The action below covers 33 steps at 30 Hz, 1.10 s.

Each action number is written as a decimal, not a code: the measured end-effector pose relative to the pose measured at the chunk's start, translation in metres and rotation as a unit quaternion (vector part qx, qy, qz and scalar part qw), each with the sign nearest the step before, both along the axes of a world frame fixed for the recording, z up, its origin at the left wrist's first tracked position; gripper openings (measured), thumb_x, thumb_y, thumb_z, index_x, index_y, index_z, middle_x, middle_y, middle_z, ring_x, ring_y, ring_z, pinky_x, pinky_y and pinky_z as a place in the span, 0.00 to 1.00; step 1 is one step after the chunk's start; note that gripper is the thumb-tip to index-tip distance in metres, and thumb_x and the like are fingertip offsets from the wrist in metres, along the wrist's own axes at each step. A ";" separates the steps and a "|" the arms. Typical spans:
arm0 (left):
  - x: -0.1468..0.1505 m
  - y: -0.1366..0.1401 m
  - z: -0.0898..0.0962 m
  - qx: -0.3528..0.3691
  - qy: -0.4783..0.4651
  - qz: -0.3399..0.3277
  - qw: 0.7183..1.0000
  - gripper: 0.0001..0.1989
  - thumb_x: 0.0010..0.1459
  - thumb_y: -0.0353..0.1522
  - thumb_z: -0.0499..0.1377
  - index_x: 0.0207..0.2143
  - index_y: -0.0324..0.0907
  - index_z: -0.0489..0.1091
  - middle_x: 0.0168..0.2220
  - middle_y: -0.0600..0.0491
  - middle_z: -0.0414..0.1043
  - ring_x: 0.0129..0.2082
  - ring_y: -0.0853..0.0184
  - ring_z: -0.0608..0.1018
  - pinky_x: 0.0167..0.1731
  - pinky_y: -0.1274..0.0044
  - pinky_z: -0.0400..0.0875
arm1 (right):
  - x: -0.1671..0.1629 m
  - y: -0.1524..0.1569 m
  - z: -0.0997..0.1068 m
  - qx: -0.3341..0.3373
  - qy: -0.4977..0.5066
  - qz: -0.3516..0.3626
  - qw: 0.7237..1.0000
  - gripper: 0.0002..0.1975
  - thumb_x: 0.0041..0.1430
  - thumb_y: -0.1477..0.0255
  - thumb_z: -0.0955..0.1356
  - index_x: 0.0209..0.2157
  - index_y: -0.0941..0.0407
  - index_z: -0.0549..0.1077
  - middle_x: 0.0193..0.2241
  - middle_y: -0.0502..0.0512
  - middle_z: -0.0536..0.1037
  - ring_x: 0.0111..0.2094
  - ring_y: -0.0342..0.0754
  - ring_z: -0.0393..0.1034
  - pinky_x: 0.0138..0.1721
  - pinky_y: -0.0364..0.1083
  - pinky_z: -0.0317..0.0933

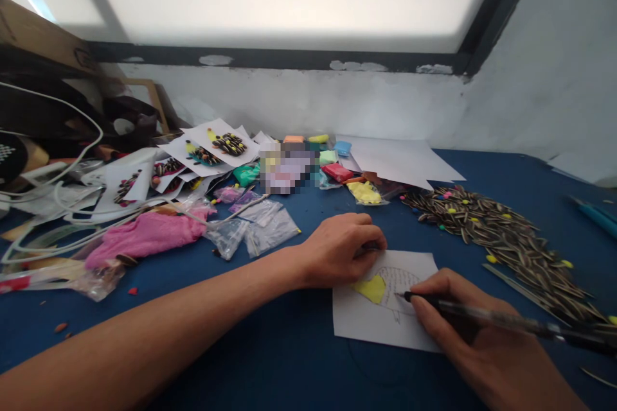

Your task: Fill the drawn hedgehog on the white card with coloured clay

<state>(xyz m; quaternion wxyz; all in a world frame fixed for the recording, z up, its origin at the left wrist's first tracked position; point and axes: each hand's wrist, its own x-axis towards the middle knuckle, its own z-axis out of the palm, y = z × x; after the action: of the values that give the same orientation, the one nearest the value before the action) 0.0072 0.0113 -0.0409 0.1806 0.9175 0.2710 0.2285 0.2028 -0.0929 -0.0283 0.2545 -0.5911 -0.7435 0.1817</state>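
A small white sheet of paper (pixel 357 327) lies on the blue table, bearing an outlined animal-like drawing filled with small pen marks. At the drawing's left end is a flat yellow patch (pixel 372 289). My right hand (pixel 475 327) grips a black pen (pixel 486 316), its tip at the drawing's middle. With fingers curled, my left hand (pixel 344 247) rests over the paper's upper left corner; whatever lies under its fingers is hidden. To the right of the paper spreads a long pile of striped sunflower seeds (pixel 511 237) with small coloured bits among them.
Finished seed pictures (pixel 224 144) are stacked at the back left. Coloured clay packets (pixel 337 172) and blank paper (pixel 395 157) lie near the wall. A pink cloth (pixel 149 236), plastic bags (pixel 270 231) and white cables (pixel 62 189) crowd the left side. A teal object (pixel 598 215) is far right.
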 end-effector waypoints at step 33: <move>0.000 0.000 0.000 0.003 0.000 -0.001 1.000 0.08 0.58 0.26 0.56 0.38 0.39 0.74 0.35 0.51 0.71 0.35 0.67 0.72 0.34 0.77 0.66 | -0.002 -0.001 0.002 -0.002 0.000 0.027 1.000 0.11 0.61 0.64 0.63 0.27 0.50 0.72 0.21 0.46 0.76 0.23 0.44 0.73 0.21 0.40 0.66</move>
<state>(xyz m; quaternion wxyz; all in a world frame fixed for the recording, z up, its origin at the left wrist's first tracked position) 0.0075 0.0113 -0.0407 0.1782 0.9183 0.2693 0.2289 0.2007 -0.0939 -0.0262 0.2484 -0.5710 -0.7589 0.1905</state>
